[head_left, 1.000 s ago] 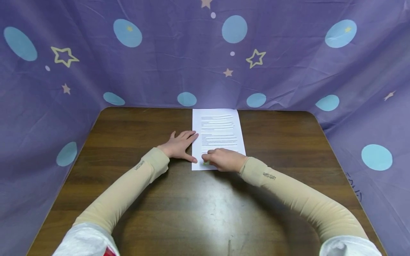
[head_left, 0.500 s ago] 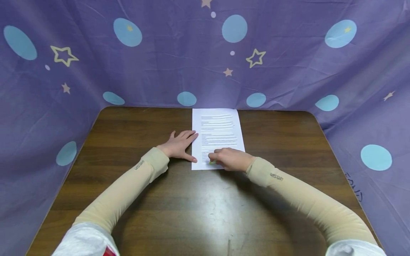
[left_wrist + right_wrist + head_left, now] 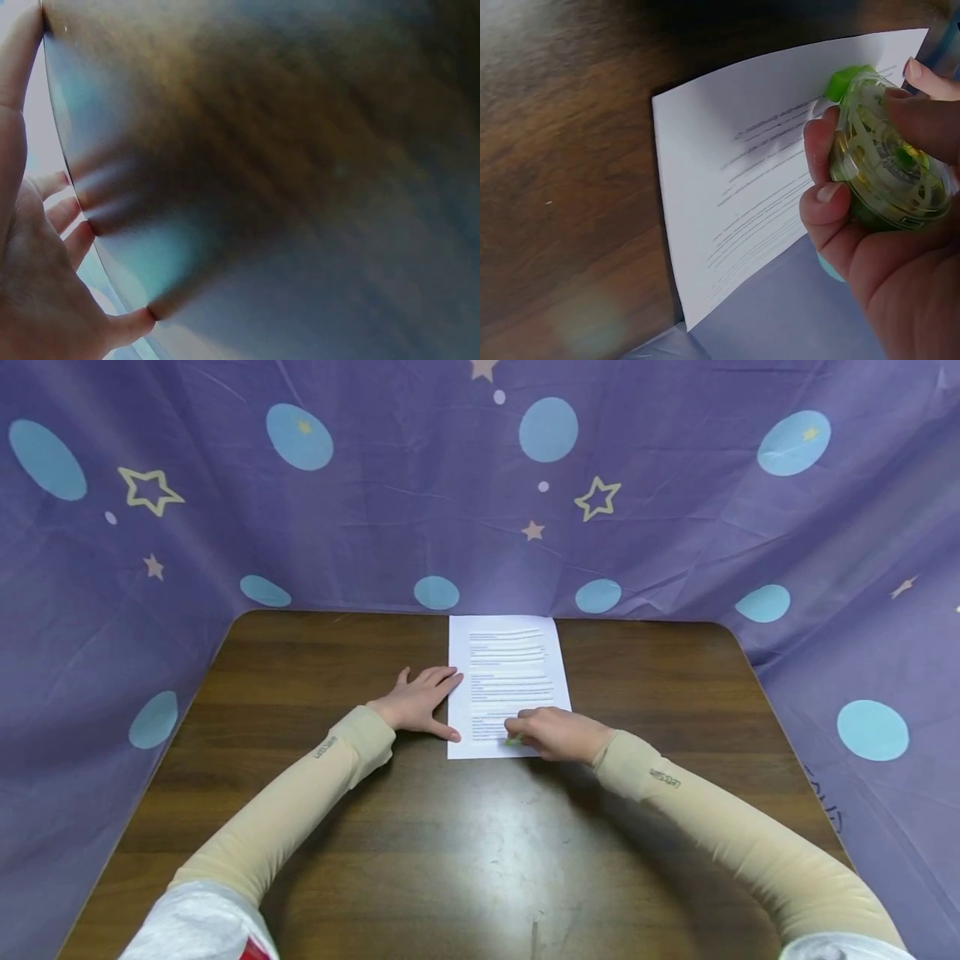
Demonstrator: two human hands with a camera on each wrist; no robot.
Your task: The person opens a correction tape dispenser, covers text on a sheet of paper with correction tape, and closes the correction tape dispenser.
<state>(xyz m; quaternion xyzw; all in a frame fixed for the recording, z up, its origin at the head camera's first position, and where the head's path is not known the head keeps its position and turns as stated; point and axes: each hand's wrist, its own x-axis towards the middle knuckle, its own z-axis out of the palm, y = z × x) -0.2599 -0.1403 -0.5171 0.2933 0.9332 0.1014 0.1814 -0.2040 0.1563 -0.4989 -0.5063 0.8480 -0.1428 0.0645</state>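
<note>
A white sheet of printed paper lies flat at the far middle of the table. The left hand rests with spread fingers at the sheet's left edge, thumb and fingertips touching the paper. In the right wrist view, the right hand grips a clear and green correction tape dispenser, thumb on one side and fingers curled round the other. Its green tip is at the printed lines near the bottom of the sheet. From the head camera, the right hand covers most of the dispenser and the sheet's lower right part.
The brown wooden table spreads in front of and on both sides of the sheet. A purple curtain with blue dots and stars hangs behind the table's far edge and along its sides. The sheet's top reaches that far edge.
The right hand has slid to the right along the lower part of the sheet with the correction tape dispenser, uncovering printed lines on the left. The left hand has stayed in place.
</note>
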